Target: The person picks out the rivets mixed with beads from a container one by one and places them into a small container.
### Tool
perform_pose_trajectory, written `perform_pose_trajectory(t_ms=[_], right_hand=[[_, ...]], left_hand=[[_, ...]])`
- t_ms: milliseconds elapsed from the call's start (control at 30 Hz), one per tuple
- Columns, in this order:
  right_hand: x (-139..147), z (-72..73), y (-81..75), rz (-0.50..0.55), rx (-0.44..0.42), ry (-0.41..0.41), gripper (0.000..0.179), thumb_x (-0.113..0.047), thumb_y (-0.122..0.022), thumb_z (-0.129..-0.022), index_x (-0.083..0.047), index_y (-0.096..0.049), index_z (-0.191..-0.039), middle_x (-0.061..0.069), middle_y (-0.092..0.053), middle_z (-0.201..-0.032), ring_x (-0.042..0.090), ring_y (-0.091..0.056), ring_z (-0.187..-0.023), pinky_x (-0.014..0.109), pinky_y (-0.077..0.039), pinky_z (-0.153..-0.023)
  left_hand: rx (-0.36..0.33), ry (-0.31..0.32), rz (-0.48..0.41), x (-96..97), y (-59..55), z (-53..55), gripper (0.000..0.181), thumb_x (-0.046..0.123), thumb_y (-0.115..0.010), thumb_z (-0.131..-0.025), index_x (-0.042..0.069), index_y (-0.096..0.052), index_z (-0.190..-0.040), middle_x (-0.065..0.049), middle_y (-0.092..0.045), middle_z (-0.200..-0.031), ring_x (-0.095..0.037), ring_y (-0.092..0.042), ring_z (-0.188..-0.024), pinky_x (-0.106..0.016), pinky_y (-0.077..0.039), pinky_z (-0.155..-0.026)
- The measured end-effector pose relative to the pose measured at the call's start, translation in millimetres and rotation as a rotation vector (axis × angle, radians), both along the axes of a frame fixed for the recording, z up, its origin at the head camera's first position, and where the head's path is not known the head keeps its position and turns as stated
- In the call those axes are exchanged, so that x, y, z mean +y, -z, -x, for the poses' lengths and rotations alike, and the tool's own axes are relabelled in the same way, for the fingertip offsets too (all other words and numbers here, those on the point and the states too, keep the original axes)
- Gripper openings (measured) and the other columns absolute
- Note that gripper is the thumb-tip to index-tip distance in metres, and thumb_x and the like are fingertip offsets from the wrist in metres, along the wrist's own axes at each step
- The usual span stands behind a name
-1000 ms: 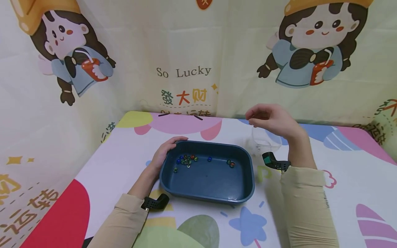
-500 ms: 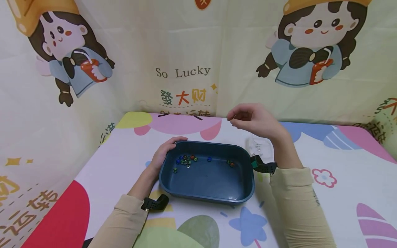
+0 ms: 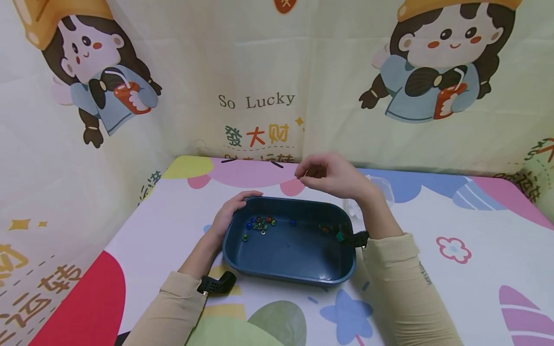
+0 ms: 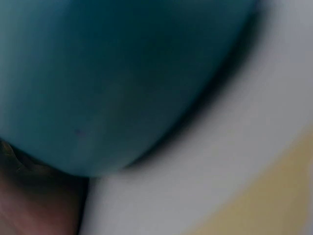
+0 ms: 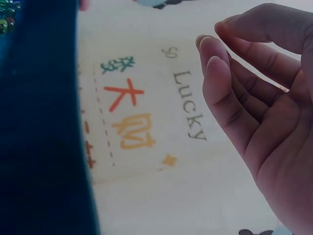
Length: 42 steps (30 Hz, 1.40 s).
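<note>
A dark blue plastic tray (image 3: 287, 259) lies in front of me in the head view. Glass marbles (image 3: 259, 225) cluster near its far left corner, with a lone blue marble (image 3: 292, 222) near the middle. My left hand (image 3: 226, 216) holds the tray's left end, thumb by the rim; in the left wrist view the tray's outer wall (image 4: 122, 88) hides most of that hand. Above the table, past the tray's far right edge, hovers my right hand (image 3: 333, 179). Its fingers bend loosely in the right wrist view, a gap parting thumb and fingertips, and no object shows between them.
A clear plastic box (image 3: 383, 186) stands right of the tray, partly behind my right forearm. My right wrist camera (image 3: 352, 238) hangs over the tray's right end, half covering a reddish marble (image 3: 324, 229). A printed curtain (image 3: 329, 96) closes off the table's far edge.
My right hand has moved left, from above the clear plastic box to beyond the tray's far edge. The left hand, the tray and the marbles stay where they were.
</note>
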State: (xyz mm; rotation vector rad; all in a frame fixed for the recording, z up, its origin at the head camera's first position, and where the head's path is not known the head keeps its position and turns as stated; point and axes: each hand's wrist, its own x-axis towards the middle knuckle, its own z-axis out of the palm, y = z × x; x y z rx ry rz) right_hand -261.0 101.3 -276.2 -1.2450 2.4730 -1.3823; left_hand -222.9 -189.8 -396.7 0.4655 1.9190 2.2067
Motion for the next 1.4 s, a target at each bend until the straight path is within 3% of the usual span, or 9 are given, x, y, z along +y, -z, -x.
perform_pose_trajectory(t_ms=[367,600,767,1133,1400], right_hand=[[-17,-0.9,10.9,-0.031,-0.051,-0.052,0.011,-0.002,-0.069,-0.092,-0.003,-0.073,-0.103,0.005,-0.069,-0.095,0.023,-0.061,-0.077,0.033,-0.052,-0.070],[-22,1.7,16.8,-0.043,-0.088,-0.067,0.011,-0.002,-0.068,-0.093,-0.001,-0.072,-0.104,0.009,-0.069,-0.098,0.023,-0.062,-0.081,0.034,-0.054,-0.074],[-23,5.8,21.8,-0.016,-0.116,-0.104,0.013,-0.001,-0.068,-0.093,0.004,-0.071,-0.104,0.010,-0.069,-0.099,0.024,-0.063,-0.083,0.034,-0.055,-0.078],[-24,14.7,36.1,0.048,-0.209,-0.173,0.012,0.001,-0.066,-0.093,0.003,-0.070,-0.105,0.019,-0.068,-0.094,0.032,-0.062,-0.077,0.033,-0.054,-0.069],[-24,17.8,43.6,0.061,-0.236,-0.181,0.013,0.001,-0.066,-0.093,0.005,-0.070,-0.105,0.020,-0.069,-0.095,0.033,-0.062,-0.076,0.034,-0.054,-0.068]], left_hand=[[-0.007,0.009,-0.012,0.8,0.2,0.1,0.048,0.013,-0.024,-0.103,-0.003,-0.047,-0.141,-0.011,-0.057,-0.131,-0.025,-0.056,-0.118,-0.034,-0.047,-0.099],[0.017,0.024,-0.016,0.1,1.3,1.9,0.049,0.013,-0.024,-0.103,-0.008,-0.043,-0.143,-0.015,-0.056,-0.133,-0.025,-0.056,-0.117,-0.034,-0.047,-0.099],[0.027,0.027,-0.031,-0.5,2.3,2.9,0.049,0.012,-0.025,-0.102,-0.009,-0.043,-0.142,-0.015,-0.057,-0.131,-0.024,-0.058,-0.115,-0.033,-0.048,-0.097],[0.034,0.016,-0.029,-0.1,1.8,2.2,0.049,0.011,-0.025,-0.101,-0.010,-0.044,-0.141,-0.007,-0.061,-0.125,-0.021,-0.059,-0.112,-0.032,-0.049,-0.096],[0.028,0.029,-0.045,0.7,1.6,2.3,0.049,0.010,-0.025,-0.101,-0.010,-0.043,-0.141,-0.007,-0.061,-0.124,-0.021,-0.060,-0.111,-0.032,-0.051,-0.094]])
